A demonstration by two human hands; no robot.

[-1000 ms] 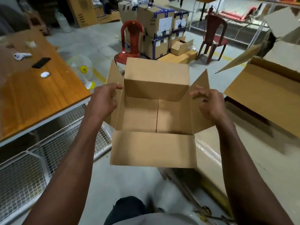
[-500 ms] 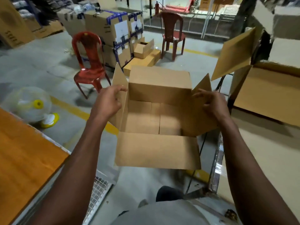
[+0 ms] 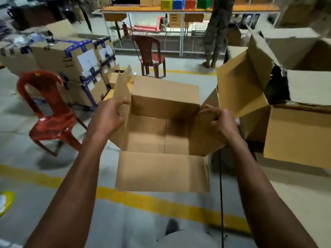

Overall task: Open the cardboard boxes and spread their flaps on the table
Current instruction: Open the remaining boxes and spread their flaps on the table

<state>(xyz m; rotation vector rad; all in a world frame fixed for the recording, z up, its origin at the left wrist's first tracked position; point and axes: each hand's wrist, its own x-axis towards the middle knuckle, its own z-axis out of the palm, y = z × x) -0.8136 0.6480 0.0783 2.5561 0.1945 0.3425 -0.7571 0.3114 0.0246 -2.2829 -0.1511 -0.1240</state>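
An open, empty cardboard box hangs in the air in front of me, over the floor. All its flaps stand out: the near one hangs down toward me, the far one stands up. My left hand grips the box's left side flap at its top edge. My right hand grips the right side flap. To the right, several other open cardboard boxes with spread flaps stand on a pale table.
A red plastic chair stands at the left and a darker one further back. Taped stacked cartons fill the back left. A person's legs stand by a shelf. A yellow floor line runs below the box.
I have turned right, carrying the box along. The wooden table and the fan have left the view on the left, and the shelf and the person's legs have come into sight.
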